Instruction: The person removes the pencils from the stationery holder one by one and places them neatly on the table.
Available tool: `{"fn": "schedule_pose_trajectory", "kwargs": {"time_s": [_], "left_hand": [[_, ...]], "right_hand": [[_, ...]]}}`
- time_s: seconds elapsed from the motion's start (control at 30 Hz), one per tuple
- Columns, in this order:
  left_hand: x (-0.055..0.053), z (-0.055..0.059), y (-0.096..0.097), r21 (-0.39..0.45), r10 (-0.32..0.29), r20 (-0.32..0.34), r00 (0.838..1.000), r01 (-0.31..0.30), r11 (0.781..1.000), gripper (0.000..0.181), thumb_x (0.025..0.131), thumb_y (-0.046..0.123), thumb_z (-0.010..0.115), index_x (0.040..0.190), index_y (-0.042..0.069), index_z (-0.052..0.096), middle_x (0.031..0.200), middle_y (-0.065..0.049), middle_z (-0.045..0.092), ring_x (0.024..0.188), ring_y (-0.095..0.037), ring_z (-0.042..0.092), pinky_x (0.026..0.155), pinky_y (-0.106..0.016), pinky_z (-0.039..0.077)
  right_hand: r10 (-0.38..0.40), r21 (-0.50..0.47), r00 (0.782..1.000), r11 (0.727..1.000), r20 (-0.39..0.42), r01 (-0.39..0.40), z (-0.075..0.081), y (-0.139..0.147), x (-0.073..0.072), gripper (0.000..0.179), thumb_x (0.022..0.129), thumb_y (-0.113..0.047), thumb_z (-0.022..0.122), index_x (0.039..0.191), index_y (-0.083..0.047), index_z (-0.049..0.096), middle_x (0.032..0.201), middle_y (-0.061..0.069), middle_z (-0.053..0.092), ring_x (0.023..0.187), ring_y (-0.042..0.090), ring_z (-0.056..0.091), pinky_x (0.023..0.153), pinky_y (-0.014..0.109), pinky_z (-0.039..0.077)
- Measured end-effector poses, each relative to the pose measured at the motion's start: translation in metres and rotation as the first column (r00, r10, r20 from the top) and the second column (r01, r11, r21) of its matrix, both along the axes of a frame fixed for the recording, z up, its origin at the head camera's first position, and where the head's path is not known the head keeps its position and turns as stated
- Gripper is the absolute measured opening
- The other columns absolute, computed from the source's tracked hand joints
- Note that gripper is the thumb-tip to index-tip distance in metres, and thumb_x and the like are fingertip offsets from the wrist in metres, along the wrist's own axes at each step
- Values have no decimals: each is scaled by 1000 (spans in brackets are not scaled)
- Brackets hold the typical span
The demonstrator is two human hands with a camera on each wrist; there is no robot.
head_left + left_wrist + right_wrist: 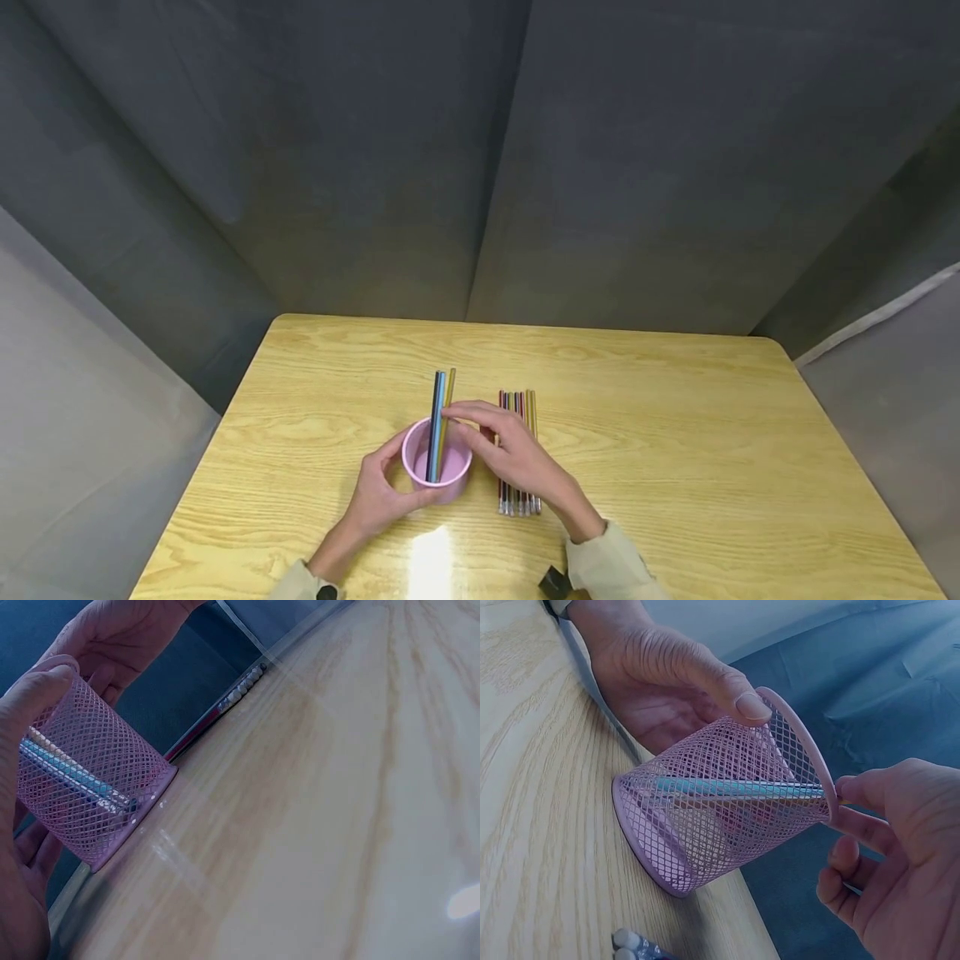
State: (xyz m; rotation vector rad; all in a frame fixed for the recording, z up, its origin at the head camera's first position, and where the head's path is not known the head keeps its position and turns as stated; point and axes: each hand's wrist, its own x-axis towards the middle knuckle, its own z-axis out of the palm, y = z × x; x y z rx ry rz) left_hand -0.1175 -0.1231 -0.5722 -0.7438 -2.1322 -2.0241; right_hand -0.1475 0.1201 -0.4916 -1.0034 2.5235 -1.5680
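My left hand (373, 500) grips a pink mesh pencil cup (454, 493) around its side, thumb near the rim in the right wrist view. The cup tilts slightly, its lower edge close to the table. Inside lean a dark pencil (432, 417), a light blue pencil (441, 396) and a yellow pencil (452, 385), their upper ends above the rim. At the rim, my right hand (521, 457) pinches the yellow pencil between thumb and index finger; the other fingers are loosely bent. Beside the cup, partly beneath the right hand, lies a row of several pencils (513, 498), metal-tipped ends toward me.
The wood-grain table (697, 450) reaches back to a dark grey curtain (360, 208). A small black object (555, 582) is at the right sleeve near the front. Light glares off the tabletop in front of the cup.
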Motion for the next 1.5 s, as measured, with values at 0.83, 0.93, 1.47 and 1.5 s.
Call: {"fn": "schedule_pose_trajectory", "kwargs": {"time_s": [0.83, 0.93, 1.47, 1.5], "left_hand": [[0, -1, 1, 5, -3, -3, 1000, 3, 1000, 89, 70, 2, 94, 149, 2, 53, 144, -17, 63, 130, -27, 62, 116, -35, 47], [0, 0, 1, 4, -5, -10, 1000, 6, 1000, 89, 70, 2, 94, 149, 2, 53, 143, -18, 63, 130, -28, 62, 116, -36, 48], [-1, 0, 1, 30, -14, -2, 1000, 14, 999, 89, 70, 0, 93, 149, 1, 53, 143, -19, 63, 131, -26, 62, 117, -35, 46], [-1, 0, 1, 31, -14, -8, 1000, 14, 999, 89, 70, 0, 93, 149, 1, 53, 144, -19, 63, 131, -27, 62, 117, -35, 46]], "right_hand": [[-69, -37, 995, 997, -72, 67, 12, 7, 2, 28, 103, -16, 66, 130, -17, 72, 128, -3, 72, 101, 12, 66, 88, 33, 58], [-84, -55, 993, 995, -84, 80, 14, 8, 2, 27, 103, -17, 67, 129, -18, 73, 125, -2, 73, 93, 10, 64, 82, 30, 58], [-153, -195, 974, 974, -169, 120, 26, 14, 1, 20, 97, -2, 72, 113, -14, 77, 109, 2, 76, 67, 12, 54, 57, 22, 47], [-156, -208, 972, 971, -177, 118, 27, 14, 1, 20, 97, -1, 71, 112, -13, 77, 108, 3, 76, 67, 13, 54, 56, 22, 47]]}}
